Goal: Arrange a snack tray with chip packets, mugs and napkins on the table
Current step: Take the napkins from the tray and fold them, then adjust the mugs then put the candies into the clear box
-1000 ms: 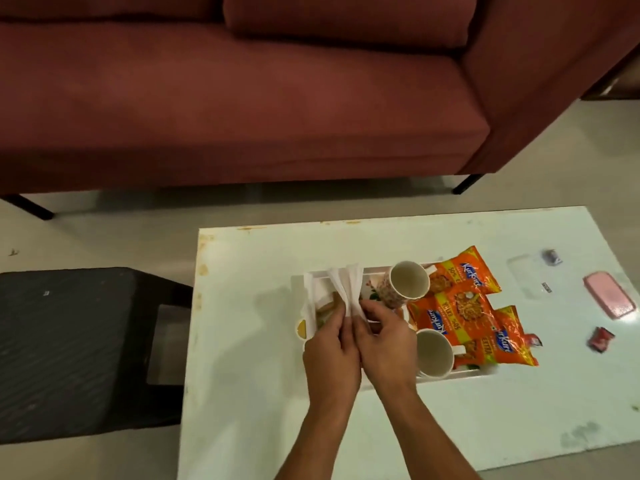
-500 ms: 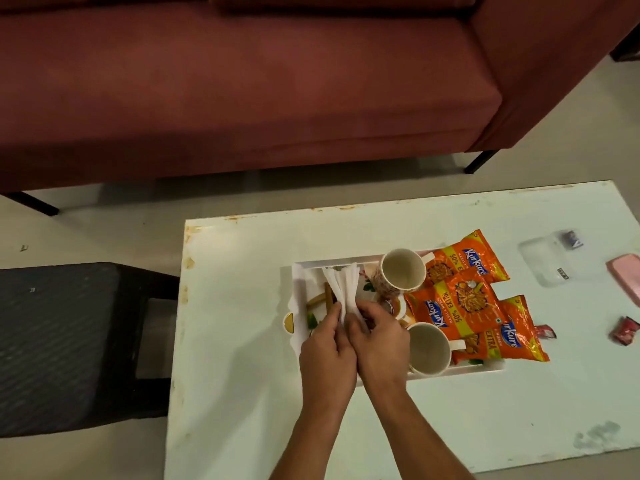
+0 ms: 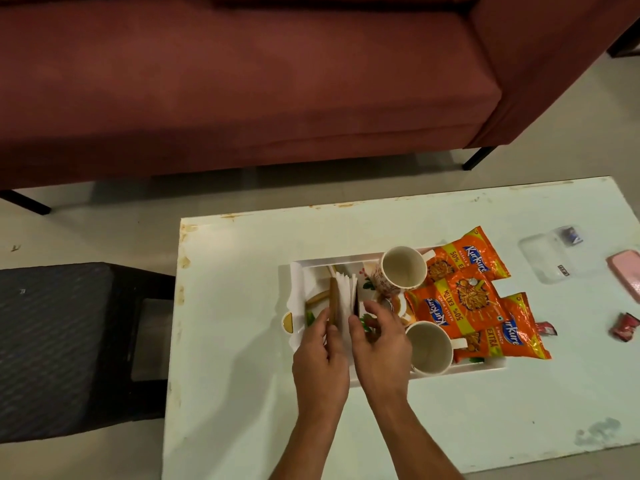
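A white tray (image 3: 467,370) sits on the white table (image 3: 235,341). On its right side lie three orange chip packets (image 3: 460,303), overlapping. Two empty white mugs stand on the tray, one at the back (image 3: 403,266) and one at the front (image 3: 429,346). At the tray's left end a stack of white napkins (image 3: 344,292) stands upright in a brown holder. My left hand (image 3: 320,355) grips the holder's left side. Fingers spread, my right hand (image 3: 375,337) rests against the napkins' right side.
A dark red sofa (image 3: 242,91) stands beyond the table. A black stool (image 3: 69,341) is to the left. On the table's right end lie a clear plastic packet (image 3: 545,258), a pink case (image 3: 627,271) and a small red wrapper (image 3: 625,326).
The napkins, earlier fanned out above my hands, now stand packed in the holder on the tray. My right fingers have spread. The camera has shifted, so the table sits further right.
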Demonstrator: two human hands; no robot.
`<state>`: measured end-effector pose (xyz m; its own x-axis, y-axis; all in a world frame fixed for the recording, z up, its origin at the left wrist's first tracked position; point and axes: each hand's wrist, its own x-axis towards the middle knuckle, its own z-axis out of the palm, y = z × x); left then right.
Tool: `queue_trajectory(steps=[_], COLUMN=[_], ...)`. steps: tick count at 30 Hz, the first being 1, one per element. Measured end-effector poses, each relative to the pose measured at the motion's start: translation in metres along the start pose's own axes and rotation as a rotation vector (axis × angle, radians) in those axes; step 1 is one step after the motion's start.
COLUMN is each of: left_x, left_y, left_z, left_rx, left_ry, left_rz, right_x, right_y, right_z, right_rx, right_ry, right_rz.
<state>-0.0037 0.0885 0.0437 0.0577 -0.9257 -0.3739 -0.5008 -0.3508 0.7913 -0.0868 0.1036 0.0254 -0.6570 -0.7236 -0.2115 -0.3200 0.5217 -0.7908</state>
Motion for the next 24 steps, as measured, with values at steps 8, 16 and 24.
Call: queue_trajectory(steps=[8, 16, 24], left_x=[-0.005, -0.004, 0.037], left_y=[-0.006, -0.005, 0.058], left_z=[0.006, 0.003, 0.015], left_rx=[0.001, 0.062, 0.259], left_ry=[-0.06, 0.019, 0.025], left_rz=[-0.101, -0.025, 0.414], right_x=[0.0, -0.001, -0.008], right_y=[-0.002, -0.007, 0.017], right_z=[0.002, 0.002, -0.072], right_rx=[-0.041, -0.077, -0.415], right_ry=[-0.154, -0.173, 0.188], right_rz=[-0.053, -0.101, -0.112])
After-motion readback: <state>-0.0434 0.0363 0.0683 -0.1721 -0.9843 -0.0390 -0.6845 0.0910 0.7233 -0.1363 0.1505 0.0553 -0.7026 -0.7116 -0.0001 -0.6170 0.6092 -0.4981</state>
